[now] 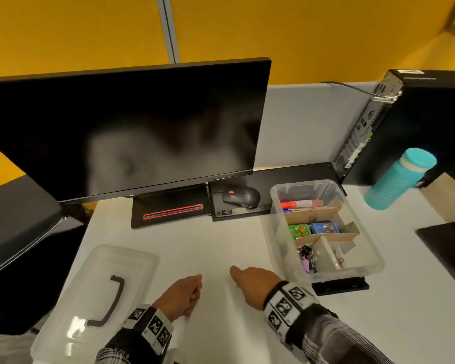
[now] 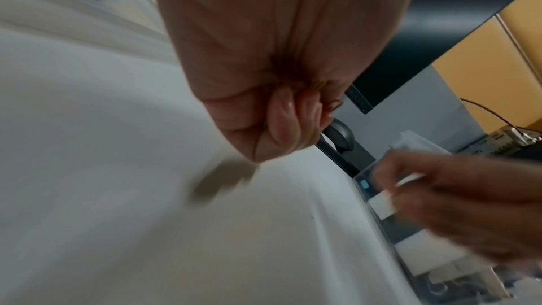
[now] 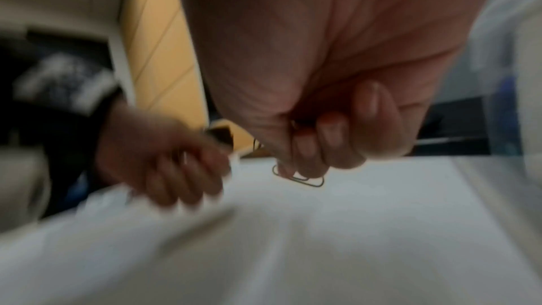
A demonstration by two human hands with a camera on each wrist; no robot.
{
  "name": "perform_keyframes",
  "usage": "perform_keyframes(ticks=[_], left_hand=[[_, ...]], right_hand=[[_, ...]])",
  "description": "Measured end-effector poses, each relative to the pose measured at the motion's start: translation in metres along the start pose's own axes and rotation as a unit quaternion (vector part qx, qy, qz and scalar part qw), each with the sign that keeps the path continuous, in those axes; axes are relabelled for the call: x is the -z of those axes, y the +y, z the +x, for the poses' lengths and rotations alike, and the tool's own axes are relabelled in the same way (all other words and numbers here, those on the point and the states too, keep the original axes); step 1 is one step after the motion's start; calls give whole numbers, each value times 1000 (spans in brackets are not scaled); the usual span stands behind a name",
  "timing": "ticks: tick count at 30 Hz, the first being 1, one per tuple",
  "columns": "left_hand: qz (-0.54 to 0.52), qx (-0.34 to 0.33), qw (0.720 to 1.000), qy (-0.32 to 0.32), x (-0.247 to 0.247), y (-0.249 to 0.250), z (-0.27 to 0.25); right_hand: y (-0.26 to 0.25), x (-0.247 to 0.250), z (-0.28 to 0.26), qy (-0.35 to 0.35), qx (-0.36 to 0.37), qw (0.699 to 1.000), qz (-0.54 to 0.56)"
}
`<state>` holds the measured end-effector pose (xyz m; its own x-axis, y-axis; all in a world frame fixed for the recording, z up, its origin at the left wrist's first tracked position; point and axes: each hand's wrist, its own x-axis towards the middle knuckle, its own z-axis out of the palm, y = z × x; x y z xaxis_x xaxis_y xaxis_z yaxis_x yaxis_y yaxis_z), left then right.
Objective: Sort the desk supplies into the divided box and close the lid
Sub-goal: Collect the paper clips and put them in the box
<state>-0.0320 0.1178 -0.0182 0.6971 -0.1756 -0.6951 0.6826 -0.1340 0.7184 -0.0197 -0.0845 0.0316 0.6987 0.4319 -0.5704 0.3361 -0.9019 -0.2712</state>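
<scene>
The clear divided box [image 1: 352, 273] stands open at the right of the white desk. It holds a red marker [image 1: 300, 204], a green [image 1: 300, 230] and a blue small box [image 1: 325, 228], and binder clips [image 1: 307, 254]. Its clear lid [image 1: 97, 290] with a black handle lies flat at the front left. My left hand [image 1: 188, 290] [image 2: 281, 120] is curled into a fist near the desk, with coloured rubber bands [image 2: 333, 104] peeking from it. My right hand [image 1: 247, 278] [image 3: 322, 143], just left of the box, curls its fingertips on a wire paper clip [image 3: 310, 181] at the desk surface.
A dark monitor [image 1: 132, 127] stands at the back, with a black mouse [image 1: 241, 196] beside its base. A teal bottle [image 1: 399, 177] and a computer tower [image 1: 418, 122] are at the back right. A flat dark object [image 1: 447, 243] lies at the right edge.
</scene>
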Motion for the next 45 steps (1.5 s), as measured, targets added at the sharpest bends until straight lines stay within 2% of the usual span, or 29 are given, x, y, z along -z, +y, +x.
perform_keyframes(ticks=[3,5,7,9,12,16,18,20,22,23,27,29,34,37,39,41,43,45], left_hand=[[6,-8,1000,7,-12,2,6],[6,-29,999,27,-23,7,8],[7,-45,998,47,-36,13,7],[6,-59,997,55,-50,19,4],[1,-71,996,48,-69,26,2],[-21,-79,995,48,-91,37,-1],[19,-108,993,53,-101,45,-6],[126,-173,975,67,-113,59,-14],[266,-250,928,74,-133,79,-21],[326,-274,902,69,-147,90,-23],[467,-301,830,45,-220,134,-17],[510,-297,806,39,-253,150,-9],[550,-195,812,12,-302,169,13],[596,-161,786,-6,-306,169,22],[611,-171,773,0,-304,168,26],[605,-195,772,14,-298,167,26],[567,-243,787,23,-285,167,21],[490,-300,816,52,-261,165,9]], right_hand=[[19,26,-42,138,-7,988,67],[45,46,-72,217,-55,970,96],[79,59,-98,266,-133,950,93],[111,64,-111,274,-192,940,62],[139,56,-100,220,-201,954,41],[162,36,-90,190,-146,963,121],[173,29,-95,234,-103,952,169],[184,25,-104,354,-86,914,179],[195,21,-111,457,-96,875,132],[200,17,-111,471,-110,867,118],[216,-9,-105,419,-120,882,178],[218,-16,-104,418,-104,879,205],[214,-15,-107,427,-83,866,247],[215,-16,-106,438,-77,859,254],[215,-17,-106,437,-78,861,251],[215,-18,-106,434,-80,864,243],[216,-18,-105,434,-79,868,230],[218,-18,-105,430,-90,875,205]])
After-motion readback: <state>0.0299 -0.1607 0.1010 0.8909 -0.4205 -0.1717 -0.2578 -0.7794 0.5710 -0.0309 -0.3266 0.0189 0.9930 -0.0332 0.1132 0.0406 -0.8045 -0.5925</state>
